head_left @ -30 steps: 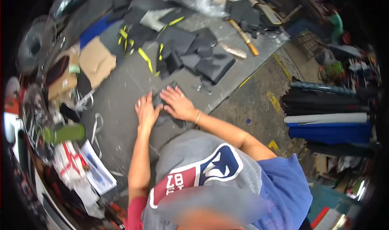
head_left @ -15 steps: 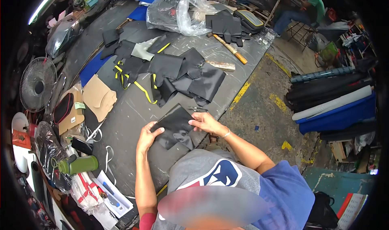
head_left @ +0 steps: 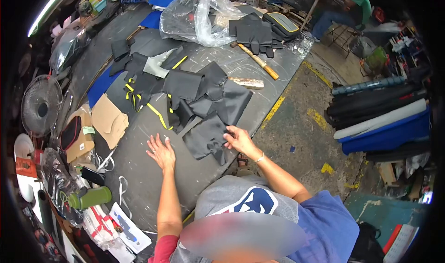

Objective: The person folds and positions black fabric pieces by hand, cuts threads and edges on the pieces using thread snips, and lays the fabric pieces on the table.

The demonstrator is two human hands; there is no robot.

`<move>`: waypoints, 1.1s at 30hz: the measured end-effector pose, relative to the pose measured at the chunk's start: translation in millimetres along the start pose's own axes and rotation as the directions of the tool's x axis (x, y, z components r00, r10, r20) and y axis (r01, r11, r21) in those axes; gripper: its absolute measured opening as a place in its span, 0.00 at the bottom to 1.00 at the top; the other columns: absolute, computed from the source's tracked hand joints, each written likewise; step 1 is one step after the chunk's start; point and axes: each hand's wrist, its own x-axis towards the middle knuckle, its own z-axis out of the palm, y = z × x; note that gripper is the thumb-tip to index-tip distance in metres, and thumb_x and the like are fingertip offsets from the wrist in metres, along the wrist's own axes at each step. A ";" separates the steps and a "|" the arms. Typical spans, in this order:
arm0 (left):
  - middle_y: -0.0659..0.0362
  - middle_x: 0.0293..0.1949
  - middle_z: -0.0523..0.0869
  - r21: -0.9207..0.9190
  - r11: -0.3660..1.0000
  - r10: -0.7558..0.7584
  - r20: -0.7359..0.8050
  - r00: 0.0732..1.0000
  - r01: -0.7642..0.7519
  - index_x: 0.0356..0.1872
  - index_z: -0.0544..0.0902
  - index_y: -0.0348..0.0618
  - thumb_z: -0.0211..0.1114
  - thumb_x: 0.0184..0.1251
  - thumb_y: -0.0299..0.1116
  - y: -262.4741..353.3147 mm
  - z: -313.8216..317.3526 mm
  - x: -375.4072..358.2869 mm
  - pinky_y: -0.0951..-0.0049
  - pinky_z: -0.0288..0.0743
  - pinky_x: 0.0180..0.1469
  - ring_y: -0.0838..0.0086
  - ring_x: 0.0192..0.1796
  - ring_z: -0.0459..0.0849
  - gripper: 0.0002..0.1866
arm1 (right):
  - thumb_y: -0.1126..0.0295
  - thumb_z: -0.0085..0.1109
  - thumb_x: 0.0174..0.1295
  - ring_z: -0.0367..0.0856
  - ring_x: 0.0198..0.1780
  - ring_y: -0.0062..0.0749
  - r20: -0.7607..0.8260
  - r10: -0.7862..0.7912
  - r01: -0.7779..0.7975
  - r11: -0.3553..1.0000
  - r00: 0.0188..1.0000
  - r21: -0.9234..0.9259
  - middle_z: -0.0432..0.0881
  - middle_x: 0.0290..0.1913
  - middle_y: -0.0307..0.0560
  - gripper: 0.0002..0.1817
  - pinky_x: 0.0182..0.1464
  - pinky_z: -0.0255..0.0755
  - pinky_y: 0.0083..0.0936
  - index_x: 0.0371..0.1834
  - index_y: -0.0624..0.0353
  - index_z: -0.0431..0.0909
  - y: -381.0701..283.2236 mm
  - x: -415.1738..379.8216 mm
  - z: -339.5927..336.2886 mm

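A black fabric piece (head_left: pixel 202 137) lies on the dark worktable in front of me, its near right corner crumpled. My right hand (head_left: pixel 242 142) is closed at the right edge of this piece, thumb and fingers pinching it. To the left of the fabric, my left hand (head_left: pixel 162 154) rests on the tabletop with its fingers spread, holding nothing. Just beyond are more black fabric pieces (head_left: pixel 236 101), loosely overlapping, and a strip of yellow trim (head_left: pixel 159 116) runs out from the pile.
A wooden-handled hammer (head_left: pixel 258 63) and a clear plastic bag (head_left: pixel 185 24) sit farther back. Brown cardboard pieces (head_left: pixel 109 119), a green bottle (head_left: pixel 92 197) and a fan (head_left: pixel 41 106) are on the left. Fabric rolls (head_left: pixel 380 119) stand right; a seated person (head_left: pixel 359 6) is at the back.
My left hand has let go of the black fabric and moved left onto the table, fingers spread. The fabric now lies lower and flatter, with my right hand still at its right edge.
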 end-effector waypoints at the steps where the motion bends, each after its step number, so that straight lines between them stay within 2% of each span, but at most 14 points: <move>1: 0.56 0.82 0.59 0.019 1.000 -0.003 -0.011 1.000 0.003 0.78 0.67 0.52 0.49 0.82 0.55 0.6 0.4 0.4 0.38 0.36 0.83 0.58 0.86 0.48 0.31 | 0.72 0.64 0.71 0.91 0.32 0.28 0.025 0.021 -0.022 0.999 0.999 0.030 0.88 0.52 0.61 0.25 0.31 0.83 0.24 0.67 0.74 0.73 4.7 1.8 -0.6; 5: 0.55 0.82 0.61 0.037 0.999 -0.026 -0.012 1.000 0.026 0.77 0.68 0.51 0.51 0.81 0.55 4.9 -0.6 1.7 0.40 0.39 0.83 0.57 0.86 0.50 0.31 | 0.70 0.65 0.70 0.90 0.30 0.27 0.120 0.072 -0.072 0.997 0.990 -0.009 0.89 0.47 0.58 0.26 0.30 0.82 0.23 0.67 0.73 0.72 9.5 9.4 -1.5; 6: 0.55 0.82 0.61 0.031 0.999 -0.033 -0.012 0.999 0.033 0.77 0.68 0.51 0.51 0.81 0.55 6.9 -1.0 1.2 0.40 0.39 0.83 0.57 0.86 0.50 0.31 | 0.70 0.65 0.71 0.89 0.32 0.24 0.170 0.102 -0.093 0.994 0.980 -0.061 0.87 0.44 0.50 0.24 0.32 0.82 0.21 0.65 0.74 0.73 6.9 12.6 -3.8; 8: 0.56 0.82 0.61 0.022 0.999 -0.041 -0.013 0.999 0.041 0.77 0.68 0.52 0.51 0.81 0.55 9.2 -4.0 0.7 0.40 0.39 0.83 0.58 0.85 0.50 0.31 | 0.69 0.63 0.72 0.89 0.31 0.25 0.199 0.095 -0.071 0.990 0.975 -0.123 0.86 0.47 0.55 0.23 0.33 0.83 0.22 0.63 0.75 0.74 -16.7 10.9 -7.5; 11: 0.56 0.82 0.60 0.025 0.998 -0.050 -0.008 0.999 0.050 0.77 0.68 0.52 0.51 0.81 0.56 9.5 -3.8 0.4 0.41 0.38 0.84 0.59 0.86 0.49 0.31 | 0.67 0.64 0.70 0.88 0.30 0.33 0.203 -0.091 0.147 0.948 0.975 -0.283 0.85 0.48 0.58 0.21 0.38 0.80 0.31 0.61 0.67 0.79 -6.7 19.8 -10.4; 14: 0.56 0.82 0.60 0.026 0.999 -0.044 -0.009 0.999 0.044 0.77 0.68 0.51 0.50 0.81 0.56 6.4 -1.8 1.6 0.41 0.37 0.84 0.59 0.86 0.48 0.31 | 0.67 0.64 0.68 0.84 0.32 0.41 0.230 -0.188 0.262 0.897 0.955 -0.355 0.82 0.47 0.55 0.18 0.40 0.76 0.37 0.56 0.66 0.82 -28.8 11.9 -12.5; 15: 0.56 0.82 0.59 0.028 0.999 -0.039 -0.009 0.999 0.040 0.77 0.68 0.51 0.50 0.81 0.56 4.8 -0.9 1.3 0.40 0.37 0.84 0.58 0.86 0.48 0.32 | 0.68 0.64 0.67 0.81 0.35 0.44 0.193 -0.216 0.274 0.892 0.957 -0.360 0.80 0.43 0.53 0.16 0.39 0.73 0.39 0.54 0.66 0.82 -28.2 6.6 -9.2; 18: 0.53 0.82 0.60 0.011 1.000 -0.004 -0.024 1.000 0.004 0.77 0.68 0.50 0.52 0.81 0.54 -1.8 4.2 2.1 0.36 0.38 0.82 0.55 0.85 0.49 0.31 | 0.69 0.64 0.67 0.82 0.36 0.43 0.099 -0.235 0.254 0.873 0.967 -0.415 0.81 0.46 0.54 0.16 0.40 0.74 0.38 0.54 0.67 0.82 -29.7 -18.6 4.0; 19: 0.52 0.82 0.59 -0.004 1.000 0.009 -0.028 1.000 -0.009 0.77 0.67 0.49 0.52 0.80 0.54 -3.5 5.0 2.2 0.34 0.38 0.82 0.52 0.85 0.49 0.32 | 0.69 0.62 0.71 0.84 0.33 0.38 0.063 -0.291 0.293 0.879 0.955 -0.376 0.84 0.41 0.52 0.16 0.37 0.77 0.33 0.57 0.66 0.81 -20.7 -24.2 12.9; 22: 0.51 0.82 0.59 0.027 0.999 0.034 -0.019 0.999 -0.033 0.78 0.67 0.48 0.52 0.80 0.54 -8.3 5.7 0.5 0.34 0.39 0.81 0.50 0.85 0.49 0.32 | 0.67 0.60 0.74 0.86 0.29 0.29 -0.078 -0.035 0.023 0.988 0.996 -0.153 0.86 0.33 0.51 0.18 0.33 0.78 0.27 0.62 0.64 0.79 -9.0 -52.1 35.4; 23: 0.49 0.82 0.59 0.027 0.998 0.049 -0.018 0.999 -0.049 0.78 0.66 0.47 0.52 0.80 0.54 -10.0 5.3 0.1 0.33 0.40 0.81 0.48 0.85 0.50 0.33 | 0.67 0.58 0.77 0.86 0.27 0.22 -0.103 -0.068 0.050 0.984 0.992 -0.172 0.86 0.28 0.46 0.15 0.29 0.78 0.24 0.60 0.64 0.78 8.4 -55.9 37.2; 27: 0.48 0.82 0.59 0.011 0.995 0.096 -0.030 0.995 -0.096 0.78 0.67 0.46 0.53 0.80 0.54 -13.9 2.5 -0.8 0.31 0.41 0.80 0.47 0.84 0.50 0.33 | 0.68 0.55 0.79 0.86 0.29 0.22 -0.214 -0.014 0.021 0.999 0.977 0.030 0.84 0.30 0.40 0.09 0.30 0.78 0.21 0.49 0.64 0.76 -2.4 -72.0 39.6; 30: 0.47 0.82 0.59 0.008 0.995 0.098 -0.023 0.995 -0.097 0.78 0.67 0.45 0.53 0.80 0.53 -12.7 1.2 0.8 0.31 0.41 0.80 0.46 0.84 0.51 0.33 | 0.68 0.57 0.79 0.86 0.30 0.24 -0.263 -0.022 0.049 0.994 0.964 0.097 0.84 0.38 0.42 0.11 0.33 0.81 0.22 0.54 0.64 0.77 -17.0 -58.9 22.4; 33: 0.49 0.82 0.59 0.033 0.995 0.098 -0.028 0.995 -0.097 0.78 0.66 0.47 0.54 0.80 0.53 -11.4 -0.4 0.4 0.31 0.42 0.80 0.47 0.84 0.51 0.33 | 0.67 0.57 0.79 0.85 0.30 0.21 -0.305 -0.110 0.145 0.985 0.946 0.092 0.85 0.37 0.39 0.12 0.33 0.79 0.20 0.55 0.64 0.78 -42.7 -25.0 -9.2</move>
